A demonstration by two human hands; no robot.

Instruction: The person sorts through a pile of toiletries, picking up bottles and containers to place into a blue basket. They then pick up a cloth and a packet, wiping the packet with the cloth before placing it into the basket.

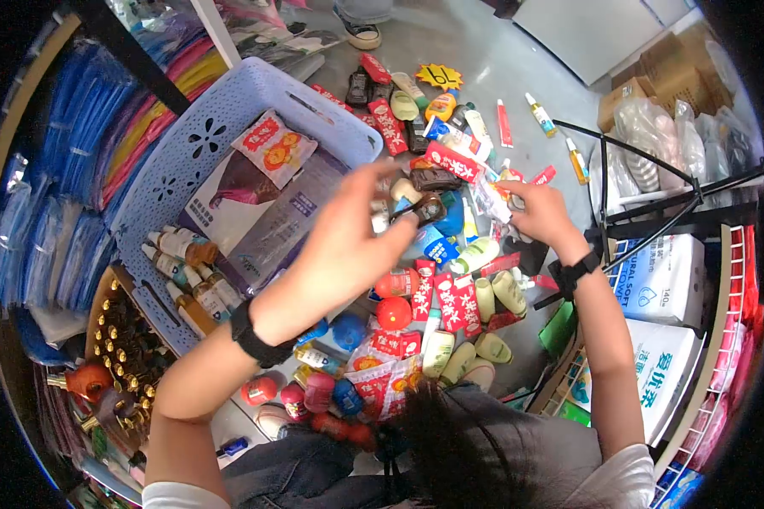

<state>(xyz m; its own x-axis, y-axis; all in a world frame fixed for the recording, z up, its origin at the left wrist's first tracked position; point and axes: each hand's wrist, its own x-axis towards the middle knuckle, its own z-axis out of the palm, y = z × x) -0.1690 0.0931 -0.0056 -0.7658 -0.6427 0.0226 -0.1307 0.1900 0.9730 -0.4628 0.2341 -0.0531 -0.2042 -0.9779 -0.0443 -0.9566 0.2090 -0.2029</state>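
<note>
My left hand (344, 242), smeared by motion, hangs between the basket and the pile. Its thumb and fingers are apart, with the thumb tip by a small dark bottle (430, 208); no firm hold shows. At the pile's right side, the fingers of my right hand (542, 214) close on a small white, shiny packet (490, 199), partly hidden. Around it lie red packets with white lettering (454, 161), pale green bottles (477, 254) and red round containers (394, 312). The lilac plastic basket (255, 78) stands to the left, holding a flat purple-and-white package (259, 216), an orange-printed packet (276, 151) and several amber bottles (216, 293).
Blue plastic-wrapped goods (76, 110) line the left side. A black metal frame (654, 208) and a wire rack with tissue packs (666, 280) stand at right. Cardboard boxes (675, 72) sit at the back right. Another person's shoe (362, 34) is at the top.
</note>
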